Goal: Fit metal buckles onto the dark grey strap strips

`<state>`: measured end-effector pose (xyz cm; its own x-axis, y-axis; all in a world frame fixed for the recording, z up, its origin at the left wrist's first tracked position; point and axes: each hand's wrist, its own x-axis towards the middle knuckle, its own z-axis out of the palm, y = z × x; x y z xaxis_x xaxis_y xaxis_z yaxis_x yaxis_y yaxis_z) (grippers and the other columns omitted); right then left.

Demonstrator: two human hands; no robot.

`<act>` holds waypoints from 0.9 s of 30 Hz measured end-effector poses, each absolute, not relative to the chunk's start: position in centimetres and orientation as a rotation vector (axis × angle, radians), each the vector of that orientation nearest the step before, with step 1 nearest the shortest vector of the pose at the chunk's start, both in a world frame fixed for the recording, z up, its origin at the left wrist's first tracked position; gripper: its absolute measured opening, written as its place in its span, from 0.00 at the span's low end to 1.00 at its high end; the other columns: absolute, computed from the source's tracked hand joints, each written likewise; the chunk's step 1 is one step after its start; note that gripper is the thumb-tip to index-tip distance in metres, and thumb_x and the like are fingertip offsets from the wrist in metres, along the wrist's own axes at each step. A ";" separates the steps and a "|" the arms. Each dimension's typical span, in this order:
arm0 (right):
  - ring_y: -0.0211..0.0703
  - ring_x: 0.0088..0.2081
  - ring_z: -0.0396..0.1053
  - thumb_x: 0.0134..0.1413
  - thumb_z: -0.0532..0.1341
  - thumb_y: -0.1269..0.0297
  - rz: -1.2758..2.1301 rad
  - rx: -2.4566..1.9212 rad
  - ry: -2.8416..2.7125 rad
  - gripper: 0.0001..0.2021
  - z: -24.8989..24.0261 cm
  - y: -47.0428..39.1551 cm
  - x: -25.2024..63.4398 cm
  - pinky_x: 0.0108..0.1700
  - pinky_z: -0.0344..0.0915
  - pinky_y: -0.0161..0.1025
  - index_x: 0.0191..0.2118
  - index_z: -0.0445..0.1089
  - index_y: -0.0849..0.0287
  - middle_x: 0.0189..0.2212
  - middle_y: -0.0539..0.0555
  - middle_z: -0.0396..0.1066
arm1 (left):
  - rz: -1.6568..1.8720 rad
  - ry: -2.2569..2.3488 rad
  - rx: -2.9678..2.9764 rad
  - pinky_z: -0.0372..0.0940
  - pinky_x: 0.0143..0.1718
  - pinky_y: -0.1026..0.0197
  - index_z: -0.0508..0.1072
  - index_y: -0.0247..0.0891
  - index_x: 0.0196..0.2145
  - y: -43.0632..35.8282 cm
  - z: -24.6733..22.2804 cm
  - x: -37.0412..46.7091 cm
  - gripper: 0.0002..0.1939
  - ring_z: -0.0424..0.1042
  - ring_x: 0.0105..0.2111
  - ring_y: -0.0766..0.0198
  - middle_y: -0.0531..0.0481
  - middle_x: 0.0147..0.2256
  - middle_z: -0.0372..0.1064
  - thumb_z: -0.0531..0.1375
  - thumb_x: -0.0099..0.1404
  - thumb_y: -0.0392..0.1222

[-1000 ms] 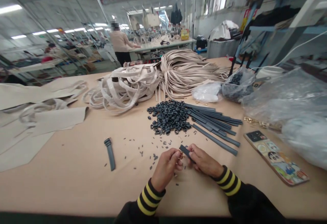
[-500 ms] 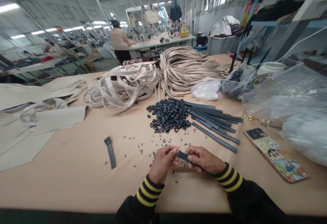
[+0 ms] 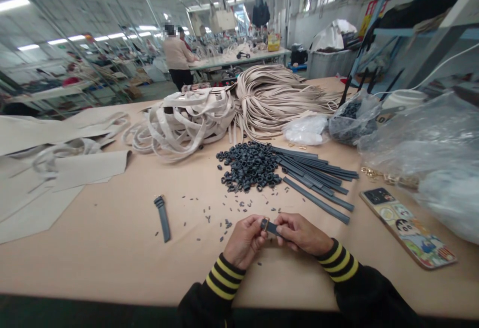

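Note:
My left hand (image 3: 245,241) and my right hand (image 3: 301,232) meet near the table's front edge, both gripping a short dark blue strap (image 3: 272,228). A small gold buckle (image 3: 265,224) sits on the strap's left end, pinched by my left fingers. Beyond my hands lies a heap of dark blue loops (image 3: 249,166), with a fan of long dark blue straps (image 3: 318,181) to its right. One finished strap with a buckle (image 3: 162,217) lies alone to the left.
Small dark punch scraps (image 3: 209,213) dot the table (image 3: 112,248). Beige straps (image 3: 273,98) and beige bag parts (image 3: 183,123) pile at the back, plastic bags (image 3: 422,153) at the right. A phone (image 3: 407,228) lies at the right. A person (image 3: 177,59) stands at a far table.
The gold buckle has been worked onto the strap's left end, and my hands have drawn closer together over it. The view has shifted slightly.

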<state>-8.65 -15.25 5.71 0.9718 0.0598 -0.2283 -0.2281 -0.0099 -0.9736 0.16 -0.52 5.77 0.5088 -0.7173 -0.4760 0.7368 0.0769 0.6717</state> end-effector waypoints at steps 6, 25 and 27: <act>0.26 0.15 0.55 0.53 0.53 0.57 0.151 -1.570 0.169 0.11 5.5 -14.4 -8.6 0.14 0.49 0.25 0.32 0.56 0.61 0.22 0.48 0.66 | -1.087 -0.085 1.127 0.55 0.16 0.76 0.63 0.31 0.30 -1.4 5.1 -1.4 0.13 0.61 0.16 0.77 0.52 0.19 0.65 0.61 0.52 0.42; 0.32 0.20 0.65 0.53 0.51 0.65 0.063 -1.854 0.146 0.04 6.0 -14.2 -8.8 0.23 0.60 0.29 0.31 0.58 0.59 0.21 0.47 0.64 | -0.997 -0.084 1.159 0.61 0.25 0.72 0.65 0.29 0.30 -0.5 5.2 -1.2 0.13 0.64 0.23 0.74 0.51 0.23 0.64 0.59 0.54 0.44; 0.32 0.21 0.66 0.53 0.51 0.65 0.079 -1.846 0.178 0.04 5.9 -14.2 -8.8 0.22 0.59 0.28 0.31 0.58 0.60 0.22 0.47 0.64 | -0.987 -0.037 1.143 0.62 0.26 0.72 0.65 0.29 0.31 -0.7 5.2 -1.3 0.12 0.66 0.24 0.73 0.49 0.25 0.65 0.60 0.54 0.43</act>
